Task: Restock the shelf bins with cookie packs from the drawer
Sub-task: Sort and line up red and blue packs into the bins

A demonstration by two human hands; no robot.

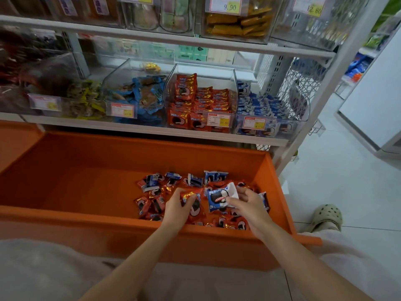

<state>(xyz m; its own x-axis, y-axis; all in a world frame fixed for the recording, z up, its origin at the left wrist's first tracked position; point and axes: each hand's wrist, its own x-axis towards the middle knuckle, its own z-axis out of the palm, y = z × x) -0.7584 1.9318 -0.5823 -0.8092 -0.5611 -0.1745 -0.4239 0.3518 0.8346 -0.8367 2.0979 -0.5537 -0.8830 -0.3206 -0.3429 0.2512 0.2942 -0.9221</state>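
While L hand (176, 207) grips 1 red pack (192, 200) — R hand (249, 205) pinches 1 blue pack (217, 198).

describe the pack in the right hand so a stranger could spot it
Find the orange drawer under the shelf, with a pile of cookie packs at its right end. The right hand holds one pack. It is blue and white; the left hand holds a red pack, like most neighbours.

In the orange drawer (86, 170), the left hand (178, 208) grips a red cookie pack (192, 199); just beside it, the right hand (249, 205) pinches a blue pack (218, 198).
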